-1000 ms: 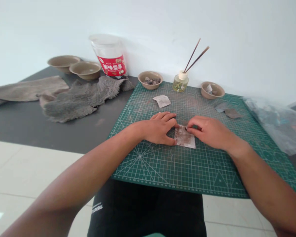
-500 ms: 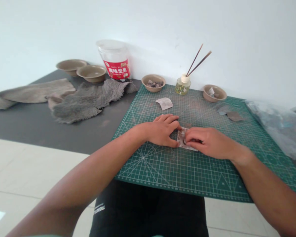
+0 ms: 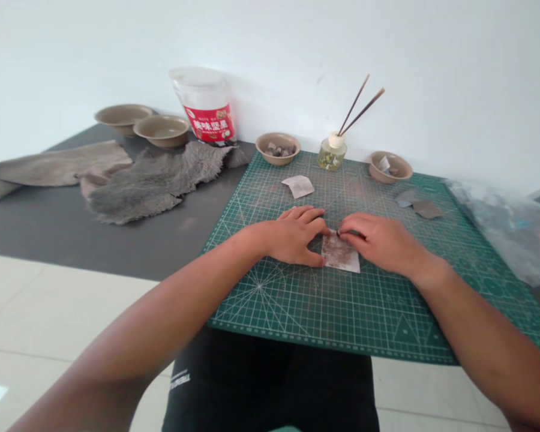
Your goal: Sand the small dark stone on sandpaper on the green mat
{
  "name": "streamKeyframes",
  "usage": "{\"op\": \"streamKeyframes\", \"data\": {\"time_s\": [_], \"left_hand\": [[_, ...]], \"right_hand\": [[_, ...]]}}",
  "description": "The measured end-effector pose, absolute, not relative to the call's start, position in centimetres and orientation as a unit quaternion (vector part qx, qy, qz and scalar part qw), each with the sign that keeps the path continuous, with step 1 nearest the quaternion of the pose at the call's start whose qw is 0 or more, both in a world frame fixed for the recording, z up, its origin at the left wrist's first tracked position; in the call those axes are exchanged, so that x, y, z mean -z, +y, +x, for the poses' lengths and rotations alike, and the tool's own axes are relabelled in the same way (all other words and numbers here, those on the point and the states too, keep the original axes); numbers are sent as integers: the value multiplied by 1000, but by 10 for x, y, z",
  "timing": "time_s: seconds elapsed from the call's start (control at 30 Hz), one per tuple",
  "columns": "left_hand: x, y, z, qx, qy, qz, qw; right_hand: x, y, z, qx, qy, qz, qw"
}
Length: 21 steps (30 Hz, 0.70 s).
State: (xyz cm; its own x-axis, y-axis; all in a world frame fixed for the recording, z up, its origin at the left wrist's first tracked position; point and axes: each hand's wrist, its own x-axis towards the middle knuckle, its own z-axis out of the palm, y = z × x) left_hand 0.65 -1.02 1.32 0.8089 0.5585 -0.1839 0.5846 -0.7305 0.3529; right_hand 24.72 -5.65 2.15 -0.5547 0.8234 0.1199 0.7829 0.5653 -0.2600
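Note:
A small whitish sheet point(image 3: 342, 252) smeared with brown lies on the green cutting mat point(image 3: 279, 306). My left hand point(image 3: 297, 237) rests flat with fingers spread, its thumb and index fingertip touching the sheet's left edge. At the sheet's far edge, my right hand point(image 3: 373, 240) is closed in a pinch. Something small and dark shows at its fingertips, too little of it to name. Beyond my left hand lies another pale, creased piece of sheet point(image 3: 299, 186).
Behind stand a bowl of brown lumps point(image 3: 278, 149), a reed diffuser point(image 3: 332, 151) and a bowl with scraps point(image 3: 390, 167). Flat scraps point(image 3: 426, 209) and a plastic bag point(image 3: 499, 228) lie right. Leftward are grey furry hide point(image 3: 153, 183), bowls point(image 3: 162, 131) and a plastic tub point(image 3: 204, 108).
My right hand has moved away from me, from the middle of the sheet to its far edge, uncovering the brown smears. My left hand stays in place on the sheet's left edge.

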Motion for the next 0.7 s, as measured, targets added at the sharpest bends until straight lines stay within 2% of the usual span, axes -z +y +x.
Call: {"op": "streamKeyframes", "data": {"time_s": [0.17,0.33,0.5,0.6,0.7], "left_hand": [[-13,-10,6,36,301,930,206],[-13,-11,7,28,310,930,197],[-13,-11,7,35,305,930,201],[-14,-11,7,31,307,930,201],[-14,-11,7,33,310,929,200]], "right_hand": [[-24,-59,246,-146,-890,-424,89],[-24,-57,243,-94,-864,-486,97],[-26,-60,243,-170,-895,-405,76],[-25,-60,242,-140,-886,-429,105],[-28,-58,245,-121,-873,-465,89]]}}
